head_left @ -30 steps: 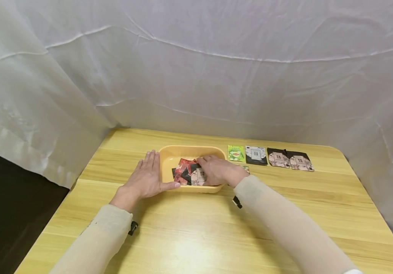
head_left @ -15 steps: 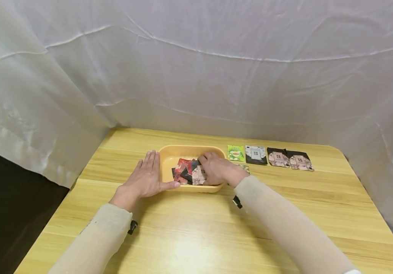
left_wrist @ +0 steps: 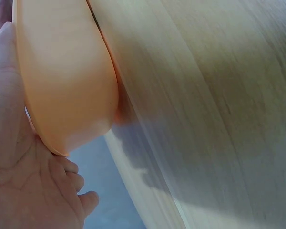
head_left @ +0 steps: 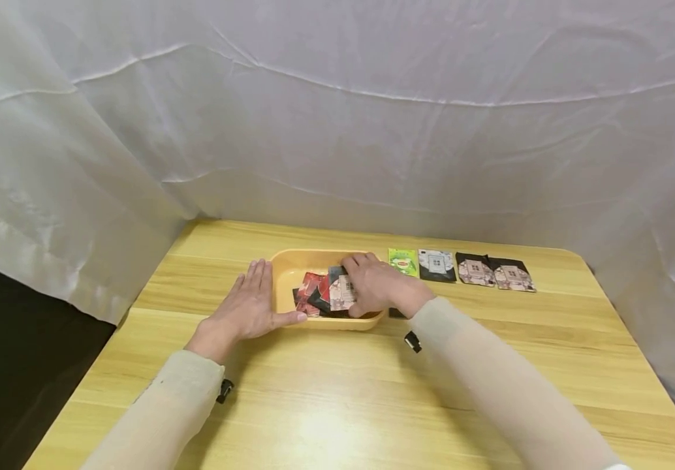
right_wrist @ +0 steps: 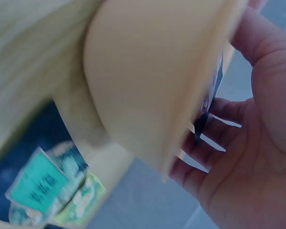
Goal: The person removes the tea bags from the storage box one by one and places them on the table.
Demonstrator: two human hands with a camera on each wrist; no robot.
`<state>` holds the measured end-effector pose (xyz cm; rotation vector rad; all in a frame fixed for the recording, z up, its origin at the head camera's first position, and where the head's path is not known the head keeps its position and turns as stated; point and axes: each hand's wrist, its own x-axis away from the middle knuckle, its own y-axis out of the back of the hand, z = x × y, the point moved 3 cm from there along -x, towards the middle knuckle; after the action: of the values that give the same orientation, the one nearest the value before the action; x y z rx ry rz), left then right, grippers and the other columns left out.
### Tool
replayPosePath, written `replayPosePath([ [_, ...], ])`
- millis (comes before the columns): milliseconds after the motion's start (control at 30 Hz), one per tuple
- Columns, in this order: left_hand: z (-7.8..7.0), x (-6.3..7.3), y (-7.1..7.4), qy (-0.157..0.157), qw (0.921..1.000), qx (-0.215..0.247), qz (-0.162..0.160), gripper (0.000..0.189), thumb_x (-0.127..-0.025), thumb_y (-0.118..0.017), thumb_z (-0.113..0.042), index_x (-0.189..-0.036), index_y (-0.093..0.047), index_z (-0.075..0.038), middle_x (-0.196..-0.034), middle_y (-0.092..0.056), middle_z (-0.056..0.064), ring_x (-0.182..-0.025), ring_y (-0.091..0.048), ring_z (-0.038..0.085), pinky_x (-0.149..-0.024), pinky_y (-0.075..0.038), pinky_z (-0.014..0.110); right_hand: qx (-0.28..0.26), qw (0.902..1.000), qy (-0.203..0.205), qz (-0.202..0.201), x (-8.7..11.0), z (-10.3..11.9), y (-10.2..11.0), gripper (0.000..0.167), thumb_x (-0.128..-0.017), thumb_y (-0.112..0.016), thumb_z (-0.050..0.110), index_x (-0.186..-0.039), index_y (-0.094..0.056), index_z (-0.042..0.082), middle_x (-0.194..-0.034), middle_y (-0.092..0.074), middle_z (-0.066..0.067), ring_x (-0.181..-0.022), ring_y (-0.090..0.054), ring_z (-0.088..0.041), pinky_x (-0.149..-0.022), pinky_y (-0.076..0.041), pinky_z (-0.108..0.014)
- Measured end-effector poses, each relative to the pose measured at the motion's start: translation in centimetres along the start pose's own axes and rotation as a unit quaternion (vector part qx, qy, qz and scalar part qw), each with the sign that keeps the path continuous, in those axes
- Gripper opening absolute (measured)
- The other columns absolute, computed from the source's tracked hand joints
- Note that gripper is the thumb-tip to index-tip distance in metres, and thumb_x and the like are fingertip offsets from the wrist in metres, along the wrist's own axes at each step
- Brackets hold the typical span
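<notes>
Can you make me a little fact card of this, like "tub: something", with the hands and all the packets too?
Tub: orange, on a wooden table
In the tub: red packets and black packaging, overlapping
Left hand: against the tub's left end
Right hand: holding a pink-and-black packet at the tub's right side
Back row, left to right: green packet, white-and-black packet, two more pink-and-black ones
Right wrist camera also shows: dark packet with a teal label
Behind: pale cloth
</notes>
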<state>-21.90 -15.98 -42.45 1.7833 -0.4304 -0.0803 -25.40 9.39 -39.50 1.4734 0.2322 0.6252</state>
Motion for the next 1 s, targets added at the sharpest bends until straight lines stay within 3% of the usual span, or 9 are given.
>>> replayPosePath([
  [100, 0.1, 0.0, 0.0, -0.004, 1.0000, 0.008, 0.002, 0.134, -0.089, -0.052, -0.087, -0.165, 0.006, 0.006, -0.174, 0.013, 0.024, -0.164, 0.006, 0.040, -0.133, -0.005, 0.056, -0.022, 0.9997, -0.004, -0.008, 1.0, -0.4, 1.3, 0.102, -0.080, -0.085, 0.042, -0.161, -0.034, 0.006, -0.158, -0.045, -0.016, -0.143, -0.045, -0.036, -0.120, -0.043, -0.052],
  [267, 0.3, 0.0, 0.1, -0.011, 0.9999, 0.010, 0.000, 0.134, -0.089, -0.053, -0.086, -0.165, 0.006, 0.007, -0.174, 0.011, 0.025, -0.163, 0.006, 0.041, -0.133, -0.005, 0.057, -0.044, 0.9989, -0.010, -0.016, 3.1, -1.5, 2.9, 0.107, -0.081, -0.086, 0.042, -0.163, -0.029, 0.004, -0.164, -0.038, -0.018, -0.152, -0.036, -0.038, -0.125, -0.038, -0.054],
  [433, 0.8, 0.0, 0.2, -0.013, 0.9999, 0.009, -0.002, 0.134, -0.089, -0.052, -0.087, -0.165, 0.005, 0.008, -0.174, 0.009, 0.026, -0.163, 0.003, 0.043, -0.133, -0.006, 0.058, -0.036, 0.9991, -0.009, -0.019, 5.0, -2.6, 3.5, 0.108, -0.081, -0.086, 0.043, -0.163, -0.029, 0.003, -0.163, -0.038, -0.020, -0.152, -0.036, -0.041, -0.124, -0.038, -0.057],
  [1000, 1.7, 0.2, 0.4, -0.012, 0.9998, 0.018, 0.002, 0.136, -0.088, -0.049, -0.090, -0.164, 0.008, 0.007, -0.174, 0.011, 0.026, -0.163, 0.005, 0.043, -0.133, -0.004, 0.058, -0.052, 0.9972, -0.043, -0.031, 9.5, -7.8, 1.5, 0.107, -0.076, -0.088, 0.035, -0.158, -0.033, -0.006, -0.145, -0.052, -0.025, -0.136, -0.051, -0.044, -0.117, -0.044, -0.062],
])
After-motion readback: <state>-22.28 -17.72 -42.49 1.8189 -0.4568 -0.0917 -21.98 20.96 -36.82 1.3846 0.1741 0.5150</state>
